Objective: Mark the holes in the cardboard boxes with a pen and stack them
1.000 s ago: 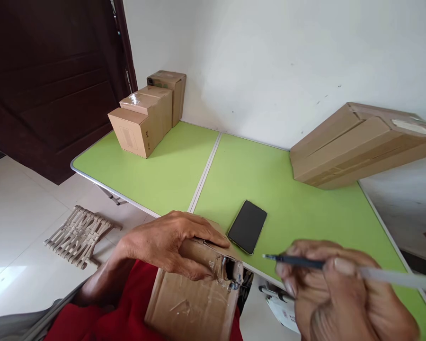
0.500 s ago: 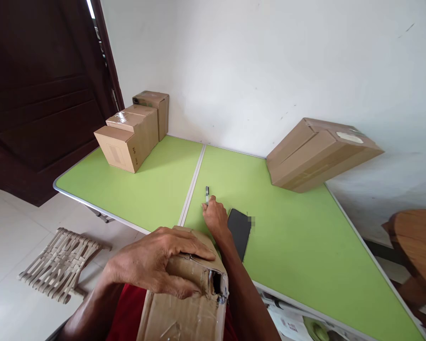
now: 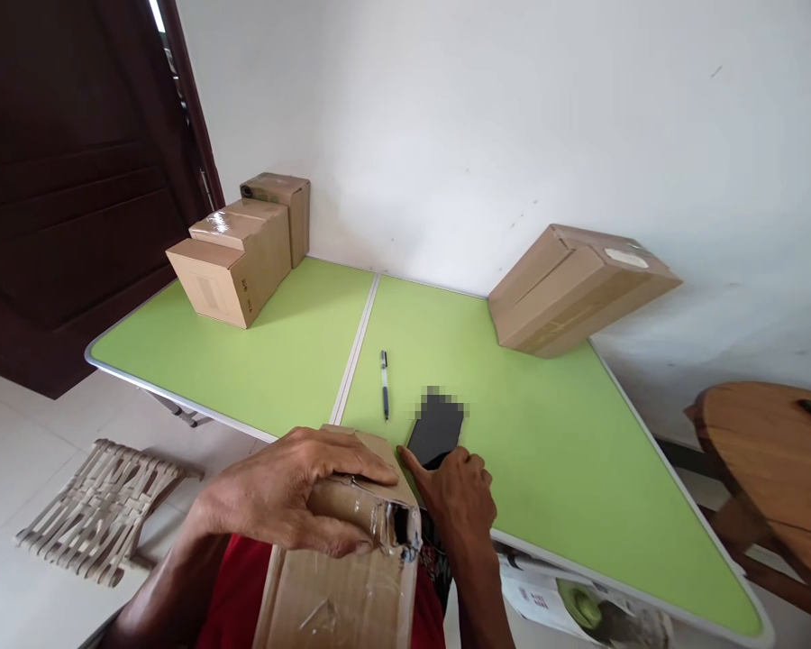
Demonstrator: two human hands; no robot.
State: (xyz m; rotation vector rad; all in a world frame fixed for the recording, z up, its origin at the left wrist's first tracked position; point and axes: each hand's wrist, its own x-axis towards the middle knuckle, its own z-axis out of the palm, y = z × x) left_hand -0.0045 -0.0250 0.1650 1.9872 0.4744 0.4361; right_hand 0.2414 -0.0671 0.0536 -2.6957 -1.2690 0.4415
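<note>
The pen has been let go since the earlier frame and now lies on the table; the right hand has come back from it to the phone.

At far left, a woven stool is on the floor by the door. Three left boxes stand in a row on the table's far left part. Nearer, the left hand is clasped over the upper edge of the held box, fingers on top and thumb down the front, against red clothing. That box has a torn corner with a dark hole. Just right of the table's seam lies the pen; right of that, near the front edge, is the phone, its near end between the right hand's thumb and fingers. Whether they are closed on it I cannot tell. Farther right, a tilted box leans near the wall.

The phone could slip off the front edge if pinched only at its near end; the held box could tip if the left hand, alone on it, loosened; its torn corner could split further under pressure.

Counted: five boxes, one pen, one phone, one woven stool.
</note>
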